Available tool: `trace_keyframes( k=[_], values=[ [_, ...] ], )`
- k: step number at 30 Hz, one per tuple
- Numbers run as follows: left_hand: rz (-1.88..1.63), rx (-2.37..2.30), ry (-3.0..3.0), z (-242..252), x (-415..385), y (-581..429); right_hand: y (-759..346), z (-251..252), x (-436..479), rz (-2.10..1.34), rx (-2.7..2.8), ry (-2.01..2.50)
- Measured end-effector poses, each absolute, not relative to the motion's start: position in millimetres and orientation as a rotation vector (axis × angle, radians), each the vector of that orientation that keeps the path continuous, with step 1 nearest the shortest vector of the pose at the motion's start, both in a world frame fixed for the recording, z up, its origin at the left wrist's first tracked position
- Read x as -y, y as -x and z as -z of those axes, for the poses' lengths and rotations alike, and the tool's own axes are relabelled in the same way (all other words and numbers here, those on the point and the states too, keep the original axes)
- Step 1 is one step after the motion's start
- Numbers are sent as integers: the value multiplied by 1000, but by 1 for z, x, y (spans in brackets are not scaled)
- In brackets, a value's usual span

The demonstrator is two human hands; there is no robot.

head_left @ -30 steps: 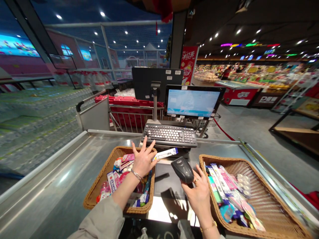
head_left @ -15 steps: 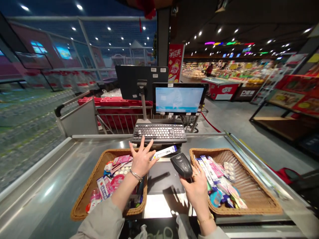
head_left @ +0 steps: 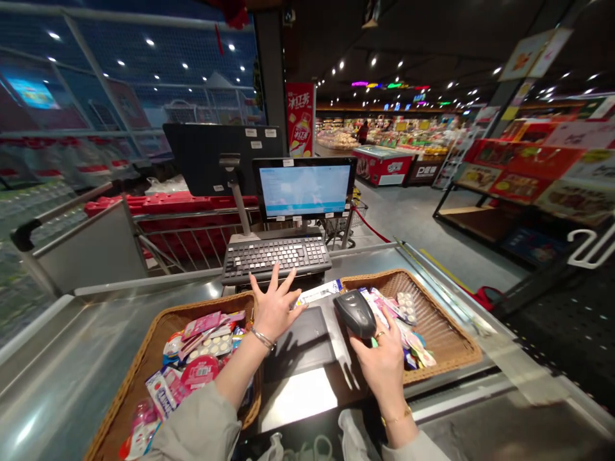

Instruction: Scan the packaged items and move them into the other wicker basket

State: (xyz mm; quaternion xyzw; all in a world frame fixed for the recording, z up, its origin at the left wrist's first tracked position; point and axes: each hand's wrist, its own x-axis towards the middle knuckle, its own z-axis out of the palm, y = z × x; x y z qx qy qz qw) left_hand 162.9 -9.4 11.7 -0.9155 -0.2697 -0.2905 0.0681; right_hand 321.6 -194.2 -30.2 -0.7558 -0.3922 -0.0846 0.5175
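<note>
My left hand [head_left: 273,308] has its fingers spread just below the keyboard [head_left: 276,256]. A slim white and blue package [head_left: 318,293] lies by its thumb and forefinger; whether they pinch it I cannot tell. My right hand [head_left: 382,358] is wrapped round a black handheld scanner [head_left: 355,314], its head tilted up to the left. Beneath my left forearm is a wicker basket [head_left: 139,349] of small colourful packages, among them a round pink one [head_left: 199,371]. Behind my right hand, another wicker basket [head_left: 451,330] holds packages and a blister pack of round pieces [head_left: 406,307].
A lit monitor [head_left: 303,189] stands behind the keyboard, with a dark second screen [head_left: 206,157] to its left. The metal counter [head_left: 43,390] has raised edges. Clear plastic bags [head_left: 355,435] hang at the near edge. A red-topped cart [head_left: 173,205] stands beyond.
The view has turned to the right, so the counter, baskets and screens appear further left. Both hands keep nearly the same pose, and the scanner stays in my right hand.
</note>
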Motion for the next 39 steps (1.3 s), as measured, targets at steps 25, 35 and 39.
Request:
trace_keyframes(
  k=[25, 35, 39],
  values=[
    [722, 376, 2934, -9, 37, -274, -382, 32, 257, 356, 497, 1876],
    [708, 465, 2963, -2, 42, -282, -383, 22, 252, 272, 370, 1851],
    [705, 634, 2946, 4, 29, -247, -376, 19, 234, 115, 433, 1835]
  ],
)
